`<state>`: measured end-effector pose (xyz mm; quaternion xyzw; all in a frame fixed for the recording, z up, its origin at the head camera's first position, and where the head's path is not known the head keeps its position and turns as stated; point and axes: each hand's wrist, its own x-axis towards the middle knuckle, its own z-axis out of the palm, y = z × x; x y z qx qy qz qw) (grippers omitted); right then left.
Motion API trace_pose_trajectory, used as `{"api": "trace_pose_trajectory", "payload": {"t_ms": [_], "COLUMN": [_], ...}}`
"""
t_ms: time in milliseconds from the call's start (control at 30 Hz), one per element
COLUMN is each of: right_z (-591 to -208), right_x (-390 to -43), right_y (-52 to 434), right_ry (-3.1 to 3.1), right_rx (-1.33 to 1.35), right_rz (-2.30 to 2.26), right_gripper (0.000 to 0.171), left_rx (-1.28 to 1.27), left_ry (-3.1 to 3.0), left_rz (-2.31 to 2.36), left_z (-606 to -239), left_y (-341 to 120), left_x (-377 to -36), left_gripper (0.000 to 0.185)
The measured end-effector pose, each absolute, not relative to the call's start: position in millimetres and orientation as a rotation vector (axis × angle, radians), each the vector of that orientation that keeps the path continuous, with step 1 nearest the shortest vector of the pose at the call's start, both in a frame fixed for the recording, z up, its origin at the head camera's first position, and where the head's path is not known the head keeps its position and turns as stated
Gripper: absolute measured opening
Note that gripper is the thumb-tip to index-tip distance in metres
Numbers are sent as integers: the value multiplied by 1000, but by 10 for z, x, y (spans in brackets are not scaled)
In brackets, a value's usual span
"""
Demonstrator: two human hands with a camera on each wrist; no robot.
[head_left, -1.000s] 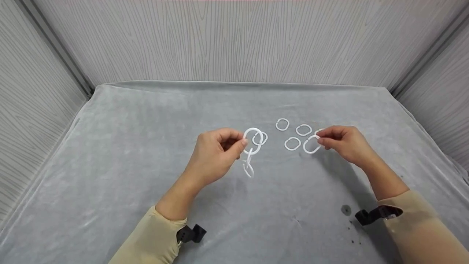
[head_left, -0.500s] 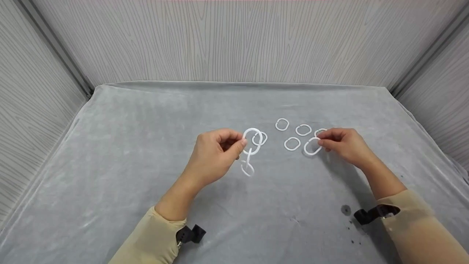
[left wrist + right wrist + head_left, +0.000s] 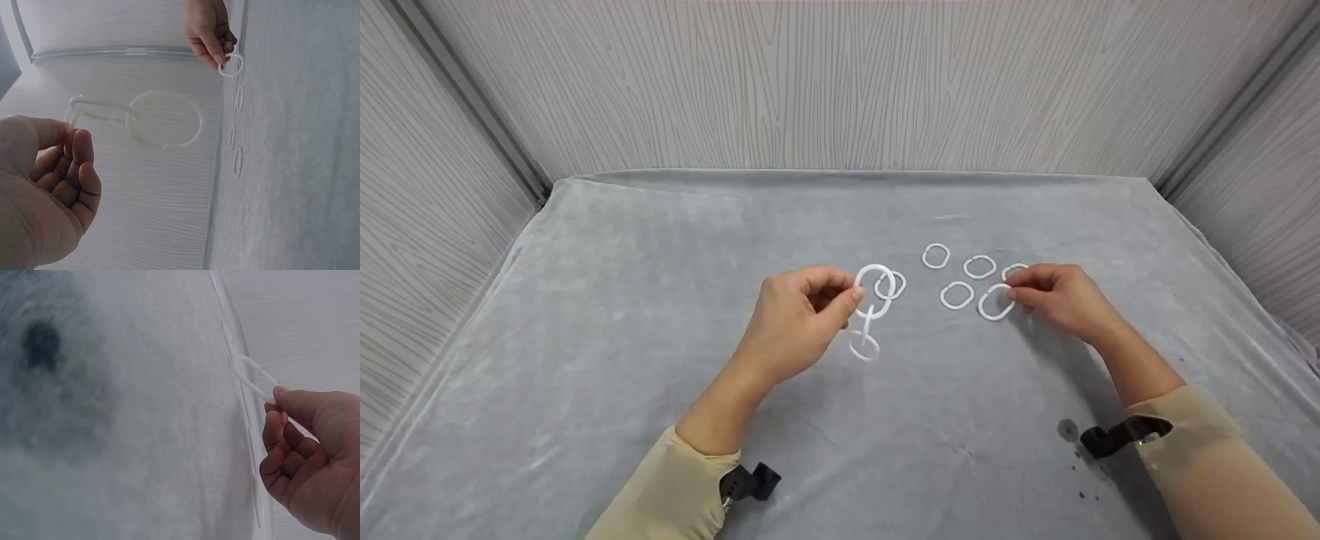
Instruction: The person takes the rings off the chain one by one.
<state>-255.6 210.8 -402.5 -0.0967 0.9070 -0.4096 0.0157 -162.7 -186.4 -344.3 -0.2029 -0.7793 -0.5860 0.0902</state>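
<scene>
My left hand [image 3: 808, 322] pinches the top ring [image 3: 875, 265] of a short chain between thumb and fingers. Below it hang a middle ring [image 3: 867, 324], seen nearly edge-on, and a bottom ring [image 3: 864, 359]; all are white plastic rings. In the left wrist view, one linked ring [image 3: 201, 121] shows a small gap near its lower side. To the right, my right hand [image 3: 1061, 300] pinches a single white ring [image 3: 994, 319], held just above the cloth. The right wrist view shows this ring [image 3: 247, 384] tilted at the thumb tip.
Loose white rings lie on the grey cloth [image 3: 660, 300] between and behind the hands, among them a far ring [image 3: 936, 268], a middle ring [image 3: 979, 277] and a near ring [image 3: 957, 308]. Another ring [image 3: 905, 283] lies behind the chain. Pale wood-grain panels [image 3: 840, 90] enclose the table.
My right hand has come down slightly with its ring. The chain's bottom ring has swung a little left and turned. My left hand has stayed nearly still.
</scene>
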Motion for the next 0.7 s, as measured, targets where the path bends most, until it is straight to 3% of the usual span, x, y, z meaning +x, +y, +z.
{"api": "trace_pose_trajectory", "payload": {"t_ms": [700], "right_z": [-4033], "right_x": [-2568], "right_y": [2129], "right_ry": [2798], "right_rx": [-293], "right_rz": [-1283], "right_gripper": [28], "left_rx": [-599], "left_ry": [-2318], "left_rz": [-1764], "left_z": [-3456], "left_y": [-1864], "left_x": [-1624], "left_gripper": [7]}}
